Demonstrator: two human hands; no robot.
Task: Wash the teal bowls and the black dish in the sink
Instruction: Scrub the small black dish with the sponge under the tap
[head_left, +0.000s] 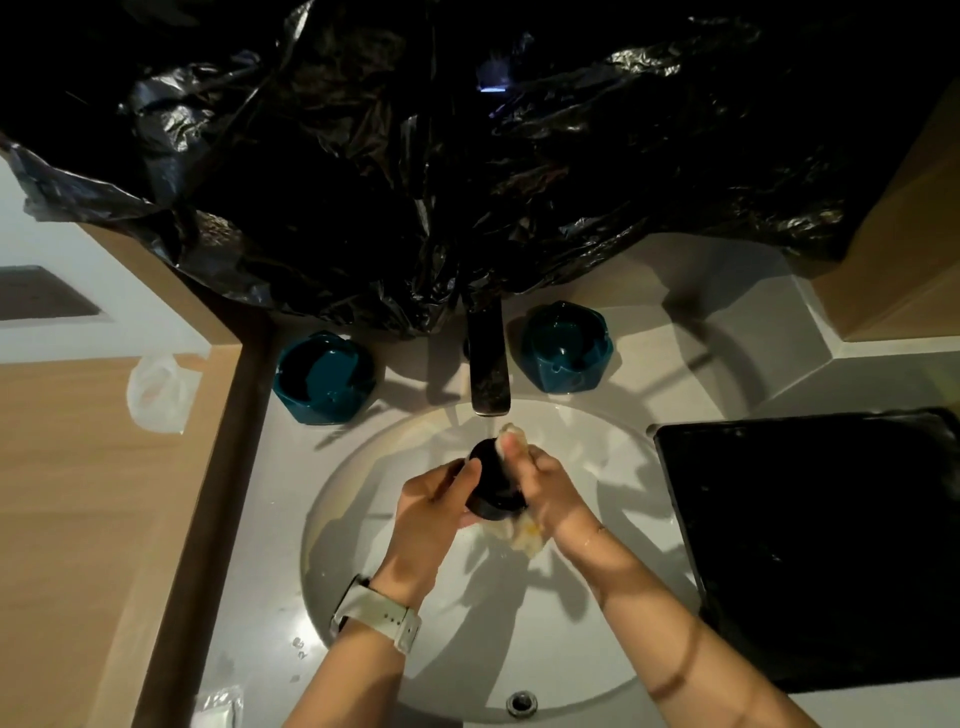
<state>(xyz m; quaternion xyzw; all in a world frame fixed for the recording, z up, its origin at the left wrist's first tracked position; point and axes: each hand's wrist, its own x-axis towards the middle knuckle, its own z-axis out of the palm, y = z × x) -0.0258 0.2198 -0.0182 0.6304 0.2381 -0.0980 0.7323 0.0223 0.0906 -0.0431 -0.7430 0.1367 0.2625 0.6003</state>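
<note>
While water runs from the dark flat metal faucet (488, 364) into the white oval sink basin (374, 597), the small round black dish (491, 480) is held over the middle of the basin, just below the spout. The left hand (436, 499) grips the dish from the left, fingers curled round its side and thumb across its top. The right hand (545, 488) pinches a pale wet cloth (524, 538) against the dish's right side, the cloth bunched under the palm and poking up past the fingertips. A white watch band (379, 616) sits on the left wrist.

Two faceted glossy teal bowls stand on the pale counter behind the basin: the left teal bowl (324, 376) and the right teal bowl (566, 345), one on each side of the faucet, well apart from the hands. A flat black rectangular tray (821, 545) lies on the counter to the right of the sink. Crumpled black plastic sheeting (441, 156) hangs over the wall behind the faucet.
</note>
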